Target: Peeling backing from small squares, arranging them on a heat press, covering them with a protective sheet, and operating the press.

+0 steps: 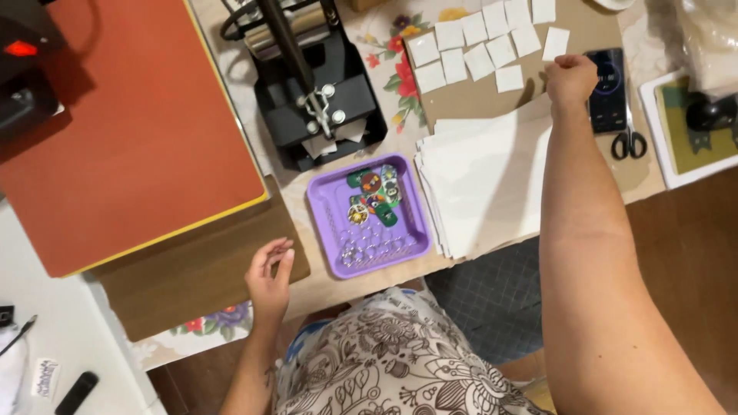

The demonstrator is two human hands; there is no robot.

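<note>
Beyond the purple tray (327, 230), reaching with right hand (570, 79) curled shut, seemingly pinching one of the white paper squares (509, 78) on brown card (469, 100); resting left hand (270, 275) loosely open, empty, just left of the tray. Seemingly mid-pick; next calling for a clean lift without nudging neighbouring squares.

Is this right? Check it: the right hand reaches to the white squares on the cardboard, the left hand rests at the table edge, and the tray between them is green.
Not quite. The tray is purple, not green; only some small pieces in it are green. The rest holds: the right hand is at the white squares on the cardboard, and the left hand rests at the table edge. The head view shows it.
</note>
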